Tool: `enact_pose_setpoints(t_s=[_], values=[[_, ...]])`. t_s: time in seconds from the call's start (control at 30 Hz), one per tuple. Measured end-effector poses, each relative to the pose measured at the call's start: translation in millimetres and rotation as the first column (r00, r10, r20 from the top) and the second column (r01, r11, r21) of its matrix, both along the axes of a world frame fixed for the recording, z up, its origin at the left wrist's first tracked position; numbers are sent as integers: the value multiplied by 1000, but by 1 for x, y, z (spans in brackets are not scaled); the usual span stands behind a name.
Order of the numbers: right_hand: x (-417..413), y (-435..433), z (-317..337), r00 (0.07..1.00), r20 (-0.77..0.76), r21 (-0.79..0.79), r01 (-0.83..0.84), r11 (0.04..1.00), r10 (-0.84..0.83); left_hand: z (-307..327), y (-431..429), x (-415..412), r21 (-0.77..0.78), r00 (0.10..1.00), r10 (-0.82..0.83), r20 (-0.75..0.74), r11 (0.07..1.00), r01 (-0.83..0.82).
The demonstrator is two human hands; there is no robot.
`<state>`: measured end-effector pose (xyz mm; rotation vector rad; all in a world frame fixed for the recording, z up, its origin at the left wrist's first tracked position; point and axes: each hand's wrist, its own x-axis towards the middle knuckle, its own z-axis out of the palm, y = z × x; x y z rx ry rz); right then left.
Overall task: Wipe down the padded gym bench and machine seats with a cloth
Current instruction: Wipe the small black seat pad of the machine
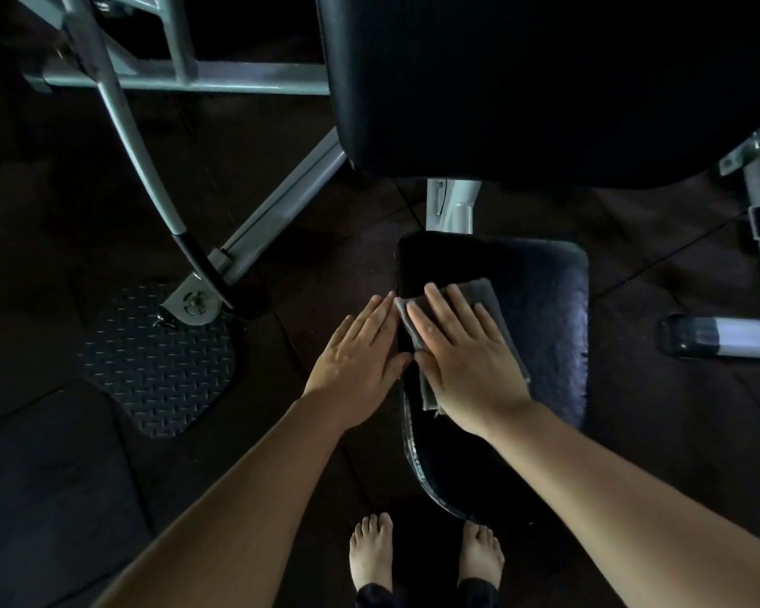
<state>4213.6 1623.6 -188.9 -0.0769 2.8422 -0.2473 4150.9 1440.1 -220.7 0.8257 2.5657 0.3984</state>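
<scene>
A black padded machine seat (540, 326) fills the middle of the view, with a large black back pad (523, 81) above it. A folded grey cloth (490, 307) lies on the seat's left part. My right hand (461, 362) presses flat on the cloth with straight fingers. My left hand (360, 366) lies flat with straight fingers at the seat's left edge, its thumb touching the right hand; whether it touches the seat I cannot tell.
Grey steel frame tubes (124, 120) cross the upper left, ending at a bolted foot (194, 300) on a checker-plate mat (163, 366). A white frame leg with a black end cap (720, 335) lies at right. Bare feet (371, 550) stand on the dark rubber floor.
</scene>
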Motion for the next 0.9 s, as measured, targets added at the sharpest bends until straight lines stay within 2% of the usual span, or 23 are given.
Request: enact_pose_setpoints(t_s=[0.1, 0.23, 0.3, 0.43, 0.53, 0.7, 0.8, 0.9], values=[[-34, 15, -5, 998, -52, 10, 24, 1000, -23, -2, -2, 1, 28, 1000, -5, 4, 1000, 5], [-98, 14, -8, 978, -54, 11, 202, 979, -202, -2, -3, 1, 45, 1000, -5, -5, 999, 5], [-89, 4, -6, 973, -69, 11, 219, 976, -218, -3, -2, 0, 38, 1000, -1, -14, 999, 2], [-15, -15, 1, 997, -30, 19, 72, 997, -71, -4, -2, -1, 19, 1000, -18, -1, 1000, 18], [-23, -1, -1, 1000, -15, 16, 27, 1000, -27, -2, -3, 0, 25, 1000, -21, 4, 999, 21], [-84, 13, -7, 988, -57, 20, 147, 989, -146, -1, -12, 16, 33, 1000, -31, 1, 999, 30], [-63, 7, -7, 985, -69, 28, 160, 987, -158, -2, -20, 33, 24, 999, -49, 5, 999, 49], [-5, -7, 1, 989, -31, -16, 145, 989, -145, -1, -23, 46, 17, 999, -31, 37, 999, 31]])
